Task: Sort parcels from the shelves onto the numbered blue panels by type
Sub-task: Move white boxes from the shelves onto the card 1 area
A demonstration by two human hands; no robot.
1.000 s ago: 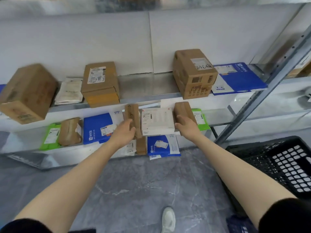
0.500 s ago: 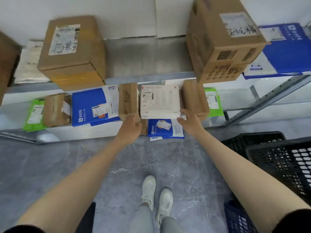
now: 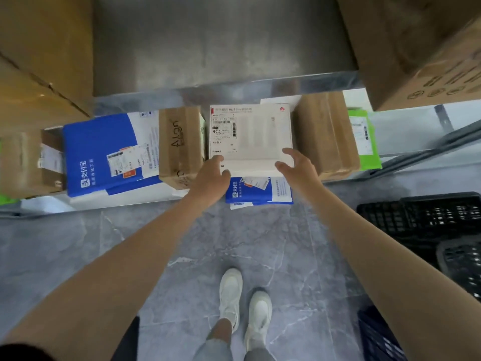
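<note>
Upper shelf [image 3: 223, 48]: big cartons at L and R ends, overhanging the view. The target is one level down.

White box [image 3: 250, 136] lies flat on the lower shelf, wedged between the left brown box [image 3: 179, 149] and the right brown box [image 3: 325, 134], touching or nearly touching both. Its near edge overhangs a blue mailer [image 3: 260, 191].

Orientation: label face up, print running L–R. Top looks near-square; the long axis, if any, runs along the shelf front. Near face points at the person.

Box lies straight ahead of both hands, neither clearly nearer.

- Left hand [image 3: 209, 178]: at near-L corner, thumb up the side, fingers partly curled; can't tell if it has closed on the box.
- Right hand [image 3: 299, 170]: at near-R corner, fingers spread and straight, straddling the edge, not clamped.

Judgement: next move is a straight pull toward the body, as the neighbours block sideways travel.
</note>
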